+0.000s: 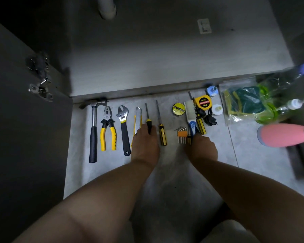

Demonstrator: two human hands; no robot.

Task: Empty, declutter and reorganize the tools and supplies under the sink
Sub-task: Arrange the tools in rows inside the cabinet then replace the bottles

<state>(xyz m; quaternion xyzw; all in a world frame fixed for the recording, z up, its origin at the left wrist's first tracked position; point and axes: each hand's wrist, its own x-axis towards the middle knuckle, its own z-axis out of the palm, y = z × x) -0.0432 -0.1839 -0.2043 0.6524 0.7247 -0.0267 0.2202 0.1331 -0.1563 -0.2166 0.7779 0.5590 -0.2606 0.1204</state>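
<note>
Black-handled screwdriver (148, 118): shaft points straight away from the left hand (145, 146), which pinches its handle. Right hand (203, 149) just beside hex keys (180, 135), grip indeterminate.

Cabinet base (165, 67): grey panel, spans 11 to 1 o'clock. White drain pipe (107, 9) at 12, coming in from the top edge. Small pale label (204, 25) stuck on the base at 1, print unreadable. Dark door (25, 137) swung open at 9, metal hinge (40, 79) on its inner face at 10. Grey tile floor (174, 181) from centre to 6. Grout line (232, 144) at 3 to 4.
</note>
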